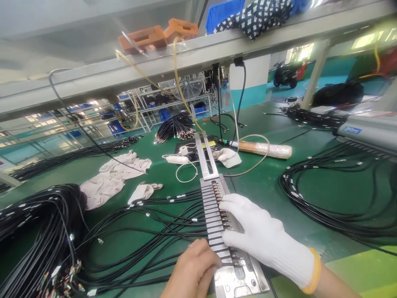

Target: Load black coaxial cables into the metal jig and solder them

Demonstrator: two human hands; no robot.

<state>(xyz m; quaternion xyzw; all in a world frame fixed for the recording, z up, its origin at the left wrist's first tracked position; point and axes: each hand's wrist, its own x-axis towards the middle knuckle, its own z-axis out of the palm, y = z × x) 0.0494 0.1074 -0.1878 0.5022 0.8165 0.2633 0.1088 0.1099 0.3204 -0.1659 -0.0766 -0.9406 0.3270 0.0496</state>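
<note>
A metal comb-like fixture (214, 207) lies on the green table (266, 186), with thin black cables (161, 219) slotted side by side into it and copper connector ends showing along its right side. My right hand (263, 238), in a white glove, rests flat over the fixture's right side, fingers spread across the connectors. My bare left hand (192, 269) is at the fixture's near left edge, fingers curled down onto the cables there; what they grip is hidden.
A large coil of black cables (40, 231) fills the near left. Another coil (335, 198) lies on the right. Cloths (111, 178), a wrapped tool (266, 149) and a cable bundle (175, 126) sit further back. A shelf (186, 54) runs overhead.
</note>
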